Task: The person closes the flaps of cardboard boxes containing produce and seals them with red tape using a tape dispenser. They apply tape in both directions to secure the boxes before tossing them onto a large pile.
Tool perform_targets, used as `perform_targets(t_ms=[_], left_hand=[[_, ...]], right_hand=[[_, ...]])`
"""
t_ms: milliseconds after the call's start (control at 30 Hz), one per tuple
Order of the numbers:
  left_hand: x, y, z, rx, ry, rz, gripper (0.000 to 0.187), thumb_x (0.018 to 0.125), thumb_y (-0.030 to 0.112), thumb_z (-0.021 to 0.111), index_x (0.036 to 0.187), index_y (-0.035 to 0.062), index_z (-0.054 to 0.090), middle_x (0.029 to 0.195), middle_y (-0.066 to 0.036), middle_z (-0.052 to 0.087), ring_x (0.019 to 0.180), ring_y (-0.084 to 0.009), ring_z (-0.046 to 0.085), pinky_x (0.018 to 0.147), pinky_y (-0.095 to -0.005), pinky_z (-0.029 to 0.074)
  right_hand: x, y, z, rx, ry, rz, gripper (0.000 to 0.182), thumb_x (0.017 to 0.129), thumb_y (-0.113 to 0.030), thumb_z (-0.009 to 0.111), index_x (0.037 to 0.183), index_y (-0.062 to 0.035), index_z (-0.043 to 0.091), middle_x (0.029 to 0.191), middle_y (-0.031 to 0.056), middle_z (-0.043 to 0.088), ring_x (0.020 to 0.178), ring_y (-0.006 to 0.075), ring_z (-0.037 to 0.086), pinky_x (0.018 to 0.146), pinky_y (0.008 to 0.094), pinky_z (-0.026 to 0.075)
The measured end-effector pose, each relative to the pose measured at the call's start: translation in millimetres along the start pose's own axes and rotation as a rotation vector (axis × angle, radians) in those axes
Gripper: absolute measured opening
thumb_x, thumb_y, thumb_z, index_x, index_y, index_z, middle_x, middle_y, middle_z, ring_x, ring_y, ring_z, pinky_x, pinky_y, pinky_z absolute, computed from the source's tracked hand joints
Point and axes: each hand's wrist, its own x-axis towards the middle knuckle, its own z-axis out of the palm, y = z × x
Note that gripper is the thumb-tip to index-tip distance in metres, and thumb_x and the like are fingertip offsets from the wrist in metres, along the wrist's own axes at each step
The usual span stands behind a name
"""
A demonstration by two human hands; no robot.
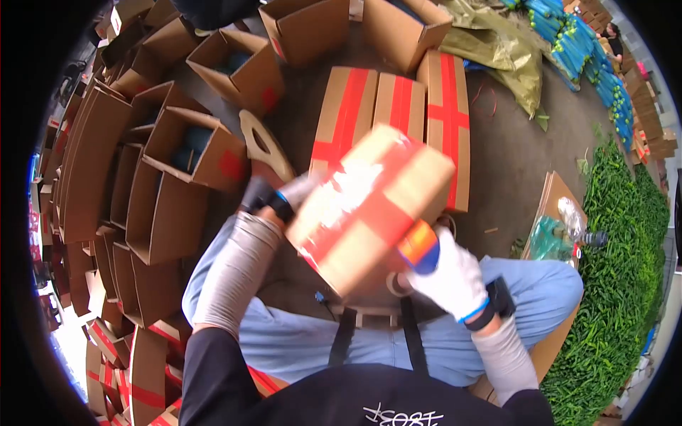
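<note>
A closed cardboard box (380,206) with crossed red tape is tilted above my lap, its edges blurred. My left hand (302,192), in a light glove, is against the box's left side, its fingers mostly hidden behind it. On the right, my gloved right hand (444,273) is wrapped round an orange and blue tape dispenser (419,247) at the box's lower right edge. Just beyond the held box, several closed boxes (401,103) with red tape lie side by side on the floor.
Open boxes (192,145) crowd the left, some with dark contents. More open boxes (305,32) stand ahead. Green sheeting (497,50) lies at upper right, near blue bundles (568,50). Green leafy stems (611,263) are heaped at right, beside a flat cardboard piece (550,202).
</note>
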Motion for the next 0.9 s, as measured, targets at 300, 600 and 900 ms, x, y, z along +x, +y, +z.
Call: perform_targets(t_ms=[300, 600, 900], left_hand=[[-109.8, 52.0, 60.0, 0.857, 0.566, 0.474, 0.059, 0.116, 0.05, 0.027, 0.143, 0.0129, 0.064, 0.134, -0.023, 0.069, 0.127, -0.0373, 0.065, 0.108, -0.04, 0.048], [-84.8, 42.4, 79.7, 1.118, 0.591, 0.33, 0.056, 0.11, 0.05, 0.047, 0.153, 0.016, 0.054, 0.138, -0.022, 0.068, 0.129, -0.0409, 0.063, 0.108, -0.0457, 0.05], [-106.8, 72.1, 120.7, 1.31, 0.915, 0.182, 0.05, 0.113, 0.043, 0.04, 0.154, 0.0181, 0.052, 0.124, -0.023, 0.072, 0.12, -0.0435, 0.066, 0.105, -0.0483, 0.05]], right_hand=[[61.7, -81.9, -16.6, -0.094, -0.191, -0.112, 0.056, 0.083, -0.038, 0.079, 0.118, -0.0008, 0.056, 0.096, 0.0251, 0.074, 0.09, 0.0423, 0.075, 0.078, 0.0519, 0.062], [24.1, 6.8, 8.1, -0.135, -0.236, 0.093, 0.073, 0.074, -0.039, 0.087, 0.128, -0.0046, 0.051, 0.096, 0.0253, 0.073, 0.093, 0.0473, 0.073, 0.08, 0.0546, 0.06], [89.2, -83.4, -20.2, -0.157, -0.324, -0.138, 0.057, 0.081, -0.037, 0.077, 0.119, -0.0017, 0.055, 0.095, 0.0249, 0.075, 0.092, 0.0444, 0.074, 0.08, 0.053, 0.06]])
